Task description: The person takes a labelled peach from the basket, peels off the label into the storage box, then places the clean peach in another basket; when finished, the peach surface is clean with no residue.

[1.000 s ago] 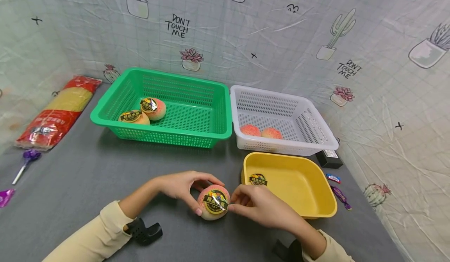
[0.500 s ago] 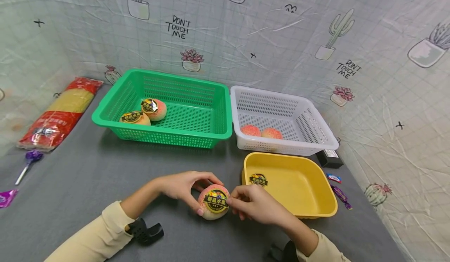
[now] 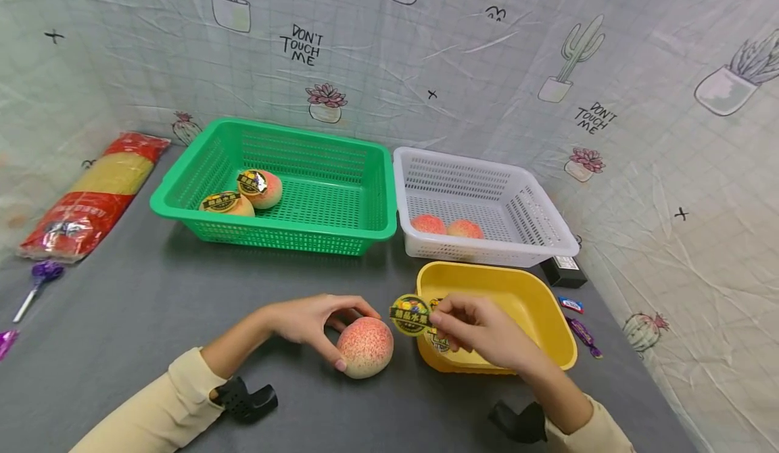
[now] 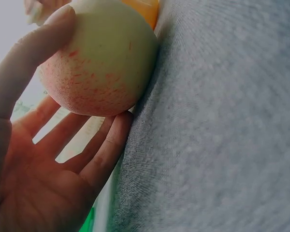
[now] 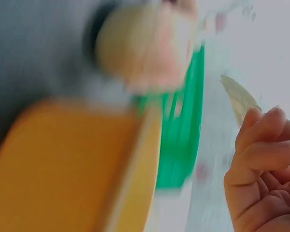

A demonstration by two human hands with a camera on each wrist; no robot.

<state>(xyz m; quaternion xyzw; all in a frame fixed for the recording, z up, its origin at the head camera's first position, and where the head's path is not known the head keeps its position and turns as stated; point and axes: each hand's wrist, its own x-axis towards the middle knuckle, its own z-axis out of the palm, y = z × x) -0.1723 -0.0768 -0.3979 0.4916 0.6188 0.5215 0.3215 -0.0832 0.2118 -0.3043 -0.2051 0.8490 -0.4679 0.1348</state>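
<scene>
Plainly, peach [image 3: 368, 348]: resting on table [image 3: 328, 419], between thumb and fingers of left grip [image 3: 307, 322].
Left grip: curled round peach.
Right grip [image 3: 483, 328]: pinching sticker [image 3: 408, 315], right of peach, near yellow tub [image 3: 532, 307].

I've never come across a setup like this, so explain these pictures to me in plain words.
There is no machine here, just a person's two bare hands. The wide picture comes from a camera on the head, looking forward and down; the two close ones come from a camera on each wrist.

The left hand holds a peach on the grey surface. The right hand pinches a round label by its edge.

Beyond them stand a green basket with two labelled peaches and a white basket with two more. A yellow basin sits near the right hand.
</scene>
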